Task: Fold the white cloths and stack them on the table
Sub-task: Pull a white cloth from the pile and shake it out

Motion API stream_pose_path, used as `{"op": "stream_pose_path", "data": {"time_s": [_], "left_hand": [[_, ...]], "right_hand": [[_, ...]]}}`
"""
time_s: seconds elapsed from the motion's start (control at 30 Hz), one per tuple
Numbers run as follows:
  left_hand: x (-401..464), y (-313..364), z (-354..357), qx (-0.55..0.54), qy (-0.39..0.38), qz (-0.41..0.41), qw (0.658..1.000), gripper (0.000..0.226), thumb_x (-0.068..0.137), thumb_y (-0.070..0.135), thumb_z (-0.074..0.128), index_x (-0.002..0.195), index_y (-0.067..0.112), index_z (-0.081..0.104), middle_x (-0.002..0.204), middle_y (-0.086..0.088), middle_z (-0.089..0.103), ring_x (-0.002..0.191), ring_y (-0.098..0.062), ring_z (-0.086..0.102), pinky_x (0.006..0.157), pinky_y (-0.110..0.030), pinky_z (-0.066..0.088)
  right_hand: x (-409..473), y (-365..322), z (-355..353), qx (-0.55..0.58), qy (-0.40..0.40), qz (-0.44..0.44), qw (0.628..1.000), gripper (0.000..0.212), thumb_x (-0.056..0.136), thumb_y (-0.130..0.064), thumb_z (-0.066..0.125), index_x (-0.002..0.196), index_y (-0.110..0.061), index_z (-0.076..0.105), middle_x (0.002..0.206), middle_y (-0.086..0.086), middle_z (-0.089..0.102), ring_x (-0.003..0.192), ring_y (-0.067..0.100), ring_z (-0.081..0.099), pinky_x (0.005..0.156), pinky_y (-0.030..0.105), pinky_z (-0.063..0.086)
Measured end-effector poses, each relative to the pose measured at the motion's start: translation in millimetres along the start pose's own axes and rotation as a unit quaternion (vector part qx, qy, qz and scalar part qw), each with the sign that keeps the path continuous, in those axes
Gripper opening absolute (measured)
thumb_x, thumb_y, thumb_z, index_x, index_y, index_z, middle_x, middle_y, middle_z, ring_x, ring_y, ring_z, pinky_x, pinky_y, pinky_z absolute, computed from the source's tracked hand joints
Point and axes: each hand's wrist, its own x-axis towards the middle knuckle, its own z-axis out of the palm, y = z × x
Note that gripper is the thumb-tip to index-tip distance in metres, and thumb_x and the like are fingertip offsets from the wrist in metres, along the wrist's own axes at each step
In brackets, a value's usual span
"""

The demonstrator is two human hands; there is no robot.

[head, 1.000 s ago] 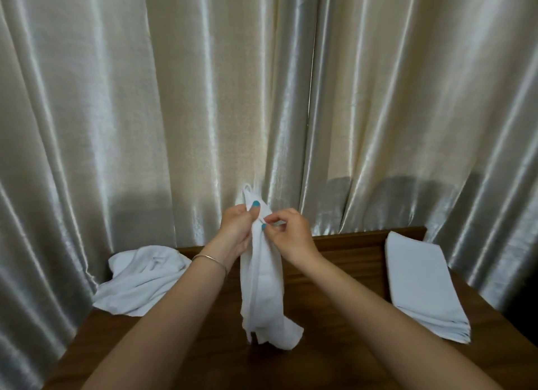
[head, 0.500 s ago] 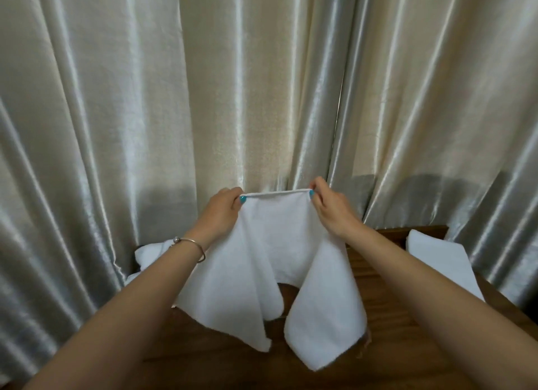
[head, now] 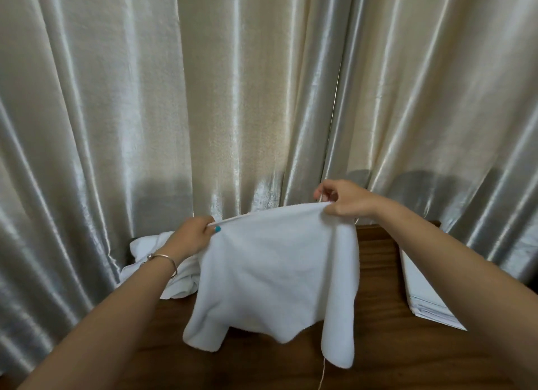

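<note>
A white cloth (head: 276, 276) hangs spread in the air above the dark wooden table (head: 375, 261). My left hand (head: 193, 234) pinches its top edge at the left corner. My right hand (head: 345, 199) pinches the same edge at the right, held a little higher. The cloth's lower corners droop down to the tabletop. A crumpled heap of white cloths (head: 151, 244) lies at the table's back left, partly behind my left arm. A stack of folded white cloths (head: 422, 290) sits at the right, partly hidden by my right forearm.
Shiny beige curtains (head: 262, 98) hang close behind the table and around its sides. A loose thread (head: 322, 372) dangles from the cloth's lower right corner. Bare wood shows at the front (head: 262, 369).
My hands have moved further apart along the top edge, stretching the cloth wide. A second ago it hung bunched between both hands. The view has tilted upward.
</note>
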Motion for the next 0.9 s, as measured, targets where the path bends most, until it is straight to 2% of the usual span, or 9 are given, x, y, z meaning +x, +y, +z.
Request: {"op": "stream_pose_path", "data": {"time_s": [0.07,0.13,0.2,0.3,0.43,0.57,0.73,0.8,0.9], "left_hand": [[2,-1,-7,-0.023,0.053,0.013,0.998,0.031,0.097,0.026,0.051,0.077,0.003,0.057,0.068,-0.007,0.057,0.070,-0.026,0.054,0.055,-0.030,0.032],[5,0,-15,-0.018,0.095,0.039,0.994,0.035,0.096,0.027,0.051,0.072,0.003,0.054,0.065,-0.010,0.058,0.065,-0.027,0.053,0.055,-0.033,0.031],[6,2,-22,-0.016,0.120,0.068,0.990,0.036,0.096,0.029,0.053,0.067,0.008,0.050,0.061,-0.006,0.055,0.061,-0.024,0.051,0.056,-0.034,0.031],[7,0,-36,-0.031,0.120,0.095,0.988,0.033,0.092,0.032,0.060,0.066,0.014,0.053,0.061,-0.003,0.055,0.061,-0.017,0.049,0.057,-0.032,0.034],[5,0,-51,-0.107,0.073,0.095,0.987,0.023,0.087,0.028,0.068,0.080,0.007,0.069,0.076,-0.016,0.065,0.068,-0.012,0.051,0.064,-0.026,0.038],[1,16,-68,-0.152,0.024,0.077,0.985,0.032,0.083,0.038,0.069,0.069,0.009,0.068,0.062,0.000,0.056,0.061,-0.010,0.048,0.057,-0.024,0.037],[-13,43,-102,-0.163,-0.029,0.095,0.982,0.041,0.074,0.055,0.068,0.064,0.015,0.072,0.056,0.008,0.061,0.051,-0.001,0.052,0.048,-0.012,0.038],[-15,48,-115,-0.202,-0.086,0.101,0.970,0.044,0.074,0.056,0.071,0.069,0.013,0.074,0.061,0.002,0.068,0.054,-0.004,0.058,0.050,-0.014,0.042],[-2,43,-119,-0.237,-0.165,0.075,0.955,0.045,0.071,0.045,0.071,0.081,0.002,0.073,0.073,-0.014,0.070,0.062,-0.018,0.062,0.057,-0.022,0.047]], "right_hand": [[2,13,-4,-0.076,0.008,0.041,0.996,0.012,0.080,-0.017,0.071,0.090,-0.011,0.067,0.092,0.001,0.063,0.086,0.018,0.060,0.068,0.024,0.043],[2,24,-5,-0.067,0.039,0.069,0.995,0.020,0.080,-0.028,0.075,0.082,-0.010,0.067,0.088,0.002,0.065,0.081,0.017,0.060,0.062,0.026,0.043],[-1,31,-6,-0.073,0.083,0.078,0.991,0.027,0.080,-0.040,0.073,0.077,-0.017,0.060,0.080,-0.001,0.063,0.075,0.017,0.058,0.061,0.030,0.041],[-9,39,-10,-0.081,0.109,0.081,0.987,0.033,0.077,-0.055,0.069,0.075,-0.024,0.057,0.075,-0.007,0.062,0.071,0.014,0.058,0.062,0.032,0.041],[-15,42,-21,0.059,0.102,0.051,0.992,0.033,0.072,-0.045,0.080,0.073,-0.016,0.065,0.072,0.001,0.063,0.067,0.015,0.056,0.064,0.030,0.041],[-22,35,-43,0.132,0.112,0.029,0.984,0.024,0.069,-0.034,0.084,0.067,-0.015,0.068,0.060,-0.004,0.058,0.058,0.004,0.050,0.060,0.023,0.037],[-41,25,-76,0.190,0.074,0.025,0.979,0.029,0.062,-0.034,0.083,0.070,-0.010,0.070,0.066,0.005,0.061,0.062,0.012,0.052,0.057,0.021,0.041],[-46,27,-87,0.220,0.059,0.022,0.973,0.025,0.065,-0.030,0.082,0.072,-0.009,0.070,0.069,0.009,0.065,0.062,0.013,0.058,0.058,0.023,0.046],[-41,43,-88,0.258,0.027,0.041,0.965,0.023,0.067,-0.028,0.080,0.075,-0.008,0.072,0.068,0.008,0.070,0.058,0.012,0.063,0.051,0.020,0.051]]}}
